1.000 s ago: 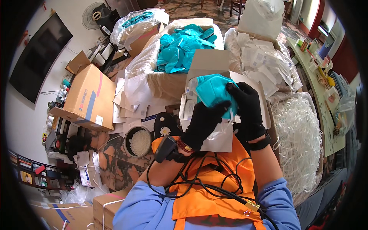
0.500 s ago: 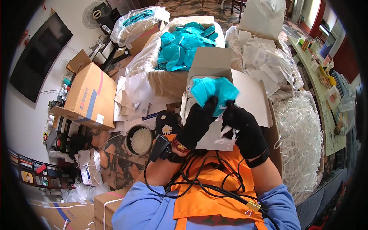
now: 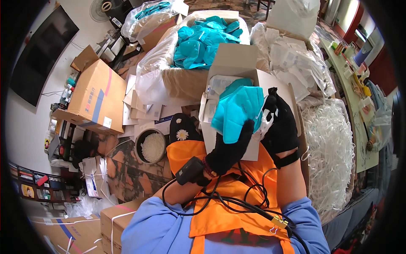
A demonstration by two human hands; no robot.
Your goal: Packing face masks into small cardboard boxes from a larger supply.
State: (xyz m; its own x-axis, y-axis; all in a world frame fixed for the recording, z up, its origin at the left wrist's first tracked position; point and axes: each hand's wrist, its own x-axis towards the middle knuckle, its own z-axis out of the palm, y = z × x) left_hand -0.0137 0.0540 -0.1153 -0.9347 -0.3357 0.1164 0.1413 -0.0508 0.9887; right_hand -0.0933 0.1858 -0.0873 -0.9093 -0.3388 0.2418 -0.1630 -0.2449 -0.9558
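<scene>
In front of me, a small stack of turquoise folded face masks (image 3: 242, 112) is held up over an open white carton (image 3: 228, 49). My left hand (image 3: 231, 148), in a black glove, is closed on the lower part of the masks, with its thumb across the front. My right hand (image 3: 279, 122), also black-gloved, is at the masks' right edge, fingers closed round thin white straps (image 3: 267, 115). Whether those straps join the masks is hidden. Clear-wrapped packs (image 3: 220, 84) show inside the carton behind the masks.
Beyond the carton stands a plastic-lined box heaped with turquoise masks (image 3: 196, 48). To the right are a bag of white plastic wrappers (image 3: 292, 59) and a bin of white elastic straps (image 3: 329, 152). A bowl of white pieces (image 3: 151, 146) and a brown carton (image 3: 95, 97) are left. Black cables (image 3: 228, 205) cross my apron.
The masks have turned more upright and come slightly nearer. My left hand has moved lower beneath them. My right hand has shifted up and right, drawing the white straps to the masks' right side.
</scene>
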